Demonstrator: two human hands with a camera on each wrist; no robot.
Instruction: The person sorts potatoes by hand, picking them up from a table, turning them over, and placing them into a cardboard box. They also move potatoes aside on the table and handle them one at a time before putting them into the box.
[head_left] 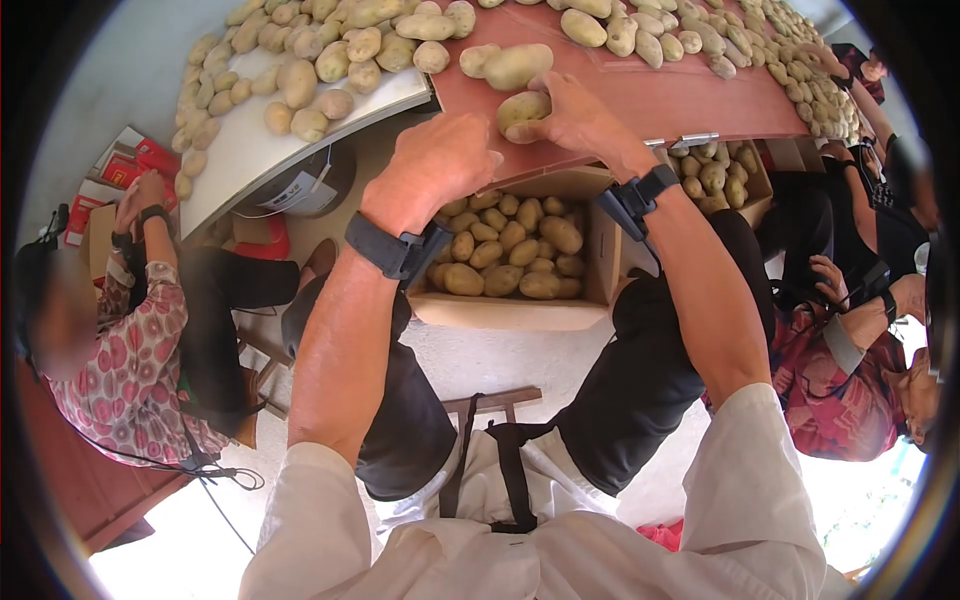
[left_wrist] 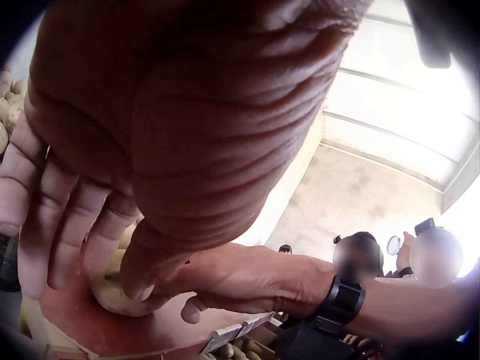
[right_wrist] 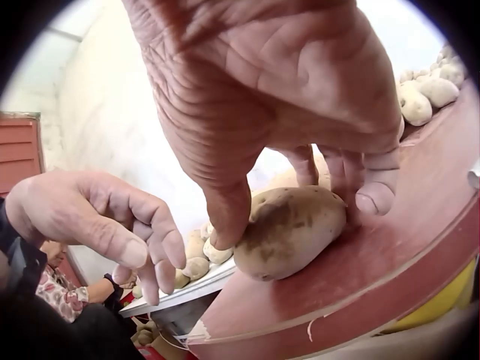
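Observation:
A potato (head_left: 522,116) with a dark patch on its skin (right_wrist: 281,232) sits at the front of the red tabletop (right_wrist: 360,255). My right hand (head_left: 585,118) grips it from above, thumb on one side and fingers on the other. My left hand (head_left: 440,165) hovers just left of it, over the table's edge; in the right wrist view its fingers (right_wrist: 161,244) hang loosely bent around nothing. Just behind the gripped potato lie a large potato (head_left: 518,66) and a smaller one (head_left: 476,60).
Below the table edge, between my knees, stands a cardboard box (head_left: 605,250) of potatoes. Potatoes are heaped on a white tabletop (head_left: 375,95) to the left and along the back. Another box of potatoes (head_left: 712,178) is at right. People sit on both sides.

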